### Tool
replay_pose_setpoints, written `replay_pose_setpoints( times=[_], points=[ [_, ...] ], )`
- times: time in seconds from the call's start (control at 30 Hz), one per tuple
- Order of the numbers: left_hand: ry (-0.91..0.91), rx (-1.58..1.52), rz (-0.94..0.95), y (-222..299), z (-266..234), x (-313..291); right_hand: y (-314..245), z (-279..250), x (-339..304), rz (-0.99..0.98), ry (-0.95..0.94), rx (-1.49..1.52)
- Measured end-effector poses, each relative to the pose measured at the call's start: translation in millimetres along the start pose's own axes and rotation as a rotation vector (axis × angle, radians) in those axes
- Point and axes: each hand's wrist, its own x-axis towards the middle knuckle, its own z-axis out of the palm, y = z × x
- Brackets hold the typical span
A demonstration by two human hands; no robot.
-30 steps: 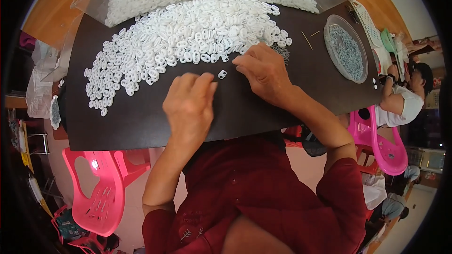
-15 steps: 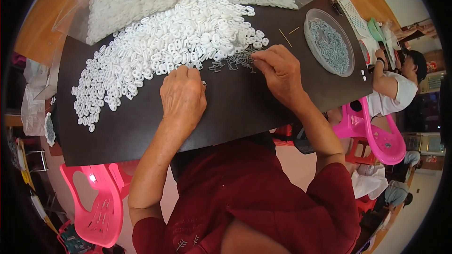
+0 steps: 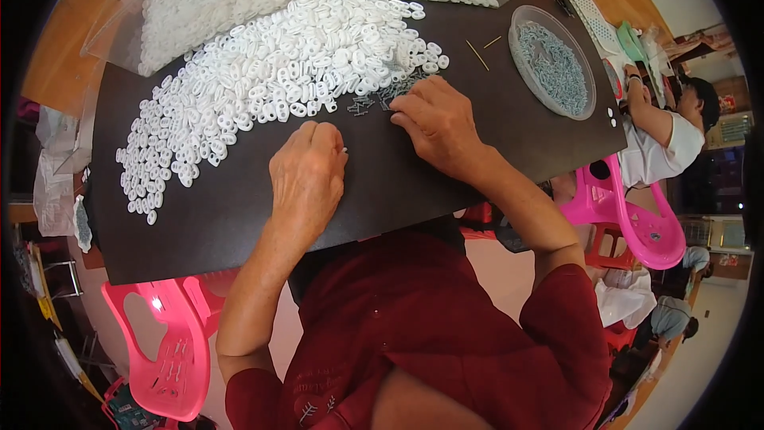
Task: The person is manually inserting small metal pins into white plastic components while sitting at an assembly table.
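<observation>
On the dark table, a big heap of white oval plastic pieces with two holes [image 3: 318, 40] spreads in front of my hands. My left hand [image 3: 306, 175] is closed just below the heap, with the edge of a small white piece showing at its fingertips. To its right, my right hand [image 3: 436, 123] has thumb and fingers pinched together at the near side of a small pile of grey screws [image 3: 388, 95]. Whatever sits in that pinch is too small or hidden to make out. The pile touches the heap's right end.
A round clear tub of screws [image 3: 519, 72] stands at the right. Two thin yellowish sticks [image 3: 477, 55] lie beside it. Clear bins of white pieces [image 3: 215, 8] are at the back. Pink chairs [image 3: 169, 350] flank the table; a person in white [image 3: 664, 143] sits at the right.
My right hand has moved left, toward my left hand, and now covers part of the screw pile. My left hand stays almost in place, still closed.
</observation>
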Motion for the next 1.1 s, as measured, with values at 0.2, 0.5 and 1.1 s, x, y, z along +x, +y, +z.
replay_pose_setpoints(
  times=[0.2,0.5,1.1],
  points=[
    [0.142,-0.109,-0.031,3,-13,-16,3,6,6,-0.112,-0.104,-0.132],
    [0.118,-0.800,-0.506,-1,-21,-27,-15,6,16,-0.164,-0.033,-0.039],
    [0.122,-1.184,-0.652,2,-25,-32,-74,8,28,0.492,-0.307,0.853]
  ],
)
